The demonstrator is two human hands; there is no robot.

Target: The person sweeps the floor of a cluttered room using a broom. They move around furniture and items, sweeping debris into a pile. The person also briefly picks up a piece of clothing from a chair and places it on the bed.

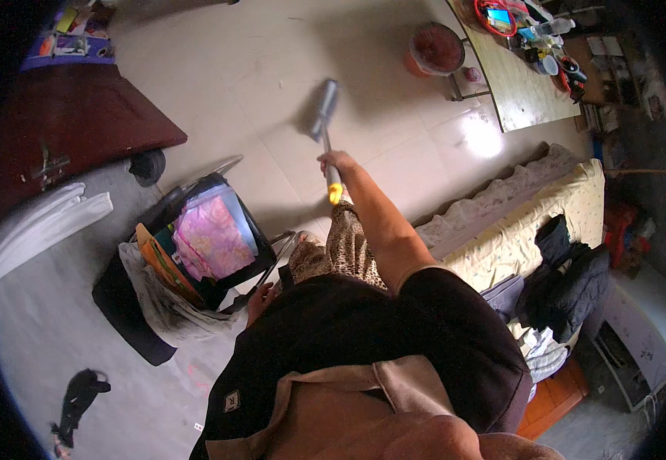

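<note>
My right hand (336, 163) is closed around the grey handle of a long-handled cleaning tool (325, 110), which looks like a squeegee or sponge mop. Its yellow end points back towards my legs. The slightly blurred head is over the pale tiled floor; whether it touches the tiles I cannot tell. Low at my left side is my left hand (261, 302), partly hidden by my shirt, beside a black chair. Folded pink cloth (215, 236) and other fabrics are piled on that chair.
A red bucket (436, 52) stands by the legs of a cluttered table (517, 95). On the right is a bed (482, 253) with dark clothes. A dark red tabletop (80, 115) juts in from the left, above a black round object (148, 167).
</note>
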